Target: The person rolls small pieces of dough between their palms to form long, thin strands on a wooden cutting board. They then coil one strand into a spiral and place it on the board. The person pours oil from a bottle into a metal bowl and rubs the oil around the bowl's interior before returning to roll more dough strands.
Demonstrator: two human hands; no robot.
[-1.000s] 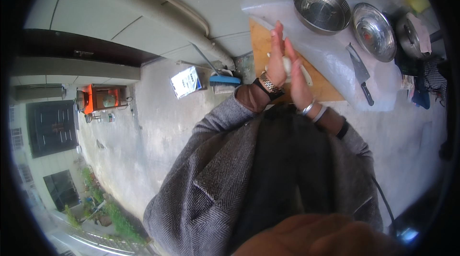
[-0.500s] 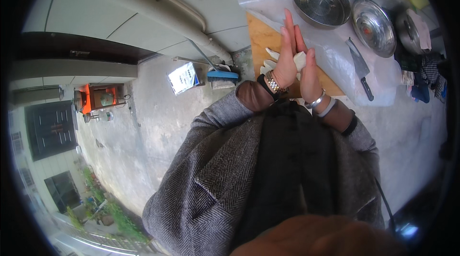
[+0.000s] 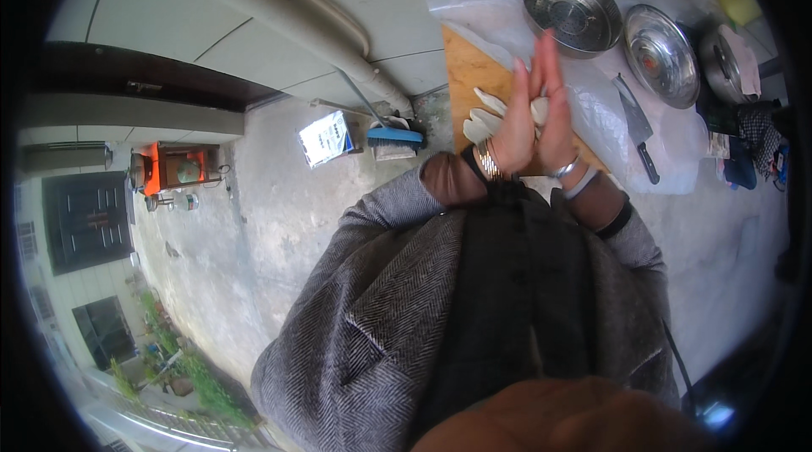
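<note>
The person's left hand (image 3: 512,131) and right hand (image 3: 554,126) are pressing together palm to palm above the tan wooden board (image 3: 465,63), fingers pointing straight ahead, with a small white dough-like lump (image 3: 539,110) showing between them. Several flat white dough-like pieces (image 3: 482,125) are lying on the board, just left of the hands. A translucent plastic sheet (image 3: 677,156) is spreading out right of the board, and a black-handled steel knife (image 3: 636,124) is resting on it.

Beyond the board to the right, a round steel pan (image 3: 575,12) is showing a patterned bottom. Farther right of the board, a shallow shiny steel basin (image 3: 660,54) is showing a reddish spot at its middle; past it, a pale pink cloth (image 3: 742,63) is hanging over a steel pot (image 3: 715,61).

Left of the board, a blue-headed broom (image 3: 395,136) and a white-and-blue packet (image 3: 327,139) are lying on grey concrete floor (image 3: 283,198). Much farther left, an orange-framed stand (image 3: 154,173) is standing before a dark panelled door (image 3: 89,222).
</note>
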